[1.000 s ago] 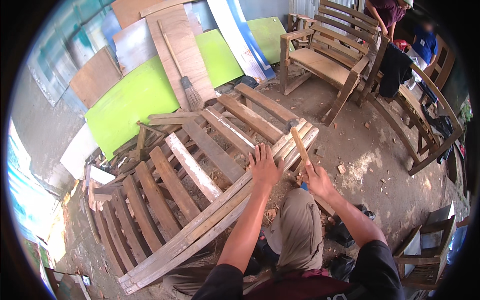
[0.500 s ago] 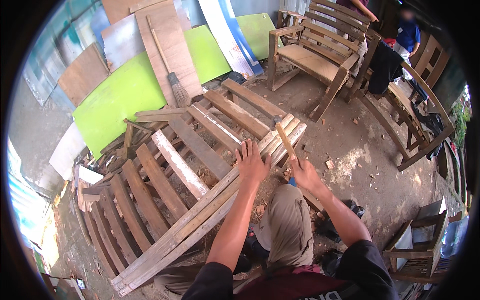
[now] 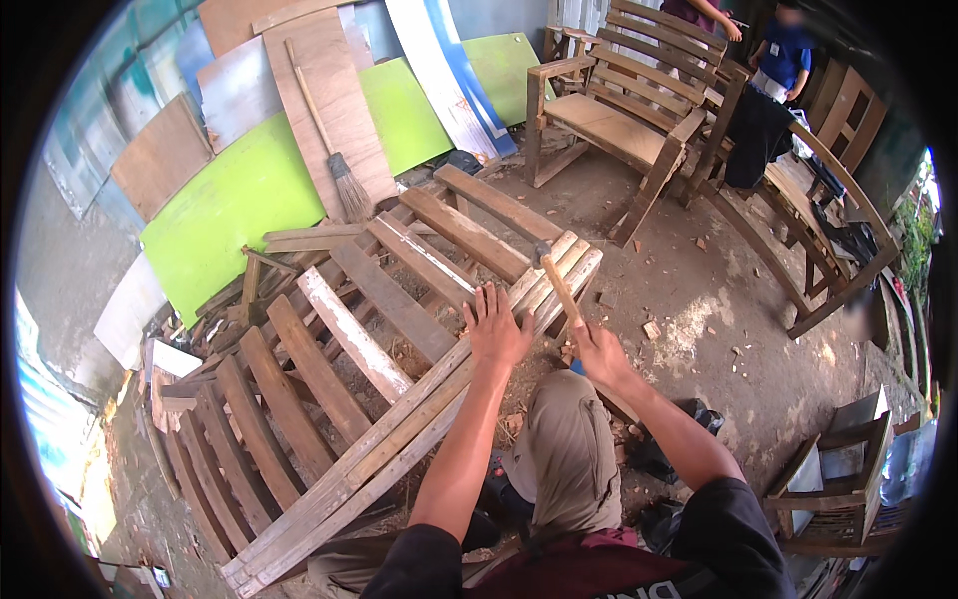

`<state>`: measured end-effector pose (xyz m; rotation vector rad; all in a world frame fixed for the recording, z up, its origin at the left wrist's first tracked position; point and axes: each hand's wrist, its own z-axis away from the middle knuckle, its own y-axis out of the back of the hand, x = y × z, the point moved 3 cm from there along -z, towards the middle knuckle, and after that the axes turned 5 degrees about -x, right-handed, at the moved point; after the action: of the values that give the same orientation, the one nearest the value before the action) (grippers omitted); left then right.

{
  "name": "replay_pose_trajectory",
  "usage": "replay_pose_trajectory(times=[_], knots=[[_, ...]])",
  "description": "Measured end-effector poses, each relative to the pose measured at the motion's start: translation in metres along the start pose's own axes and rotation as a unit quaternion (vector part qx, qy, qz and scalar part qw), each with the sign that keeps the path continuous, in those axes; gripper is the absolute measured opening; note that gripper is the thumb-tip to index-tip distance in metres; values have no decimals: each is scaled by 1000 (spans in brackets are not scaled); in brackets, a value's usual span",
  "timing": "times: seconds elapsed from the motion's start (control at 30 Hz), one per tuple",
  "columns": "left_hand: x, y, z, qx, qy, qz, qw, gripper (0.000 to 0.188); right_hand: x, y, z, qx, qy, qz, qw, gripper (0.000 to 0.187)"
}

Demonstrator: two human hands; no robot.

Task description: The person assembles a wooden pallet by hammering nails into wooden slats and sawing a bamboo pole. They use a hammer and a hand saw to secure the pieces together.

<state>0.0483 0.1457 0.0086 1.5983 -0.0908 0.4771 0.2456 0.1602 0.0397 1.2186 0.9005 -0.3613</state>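
A slatted wooden frame (image 3: pixel 394 304) lies across the ground before me, its near edge made of several long pale beams (image 3: pixel 374 436). My left hand (image 3: pixel 498 327) rests flat on those beams, fingers spread, by the ends of the brown slats. In my right hand (image 3: pixel 602 357) I grip the wooden handle of a hammer (image 3: pixel 560 283). Its dark head is at the beams' far right end, close to the end of a slat; whether it touches the wood I cannot tell. One slat (image 3: pixel 354 334) has worn white paint.
A wooden bench (image 3: pixel 614 120) stands at the far right, with another wooden frame (image 3: pixel 788 230) beside it. A broom (image 3: pixel 344 180) leans on boards by the left wall. Two people, one in a blue shirt (image 3: pixel 785 52), stand at the back. Debris and a black bag (image 3: pixel 689 434) lie nearby.
The hammer head has come down toward the beam ends. My left hand stays flat on the beams. The whole view has shifted slightly, and the person in blue has changed posture.
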Motion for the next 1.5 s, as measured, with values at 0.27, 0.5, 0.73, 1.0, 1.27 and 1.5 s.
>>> replay_pose_trajectory(times=[0.27,0.5,0.73,1.0,1.27,1.5], knots=[[-16,-3,0,-2,13,-9,1000,78,-142,92,-4,77,248,-247,933,44],[-1,-4,-1,1,0,8,1000,78,-6,6,3,-27,-38,-80,996,51],[-21,-3,1,2,6,-8,1000,77,-127,82,30,39,81,-278,956,51],[0,-4,0,7,-8,16,1000,78,-1,18,-3,73,105,-68,989,58],[-23,-2,2,20,9,6,1000,77,-149,100,31,39,246,-221,943,58],[0,-8,1,32,-24,25,999,78,-28,34,12,217,267,5,939,58]])
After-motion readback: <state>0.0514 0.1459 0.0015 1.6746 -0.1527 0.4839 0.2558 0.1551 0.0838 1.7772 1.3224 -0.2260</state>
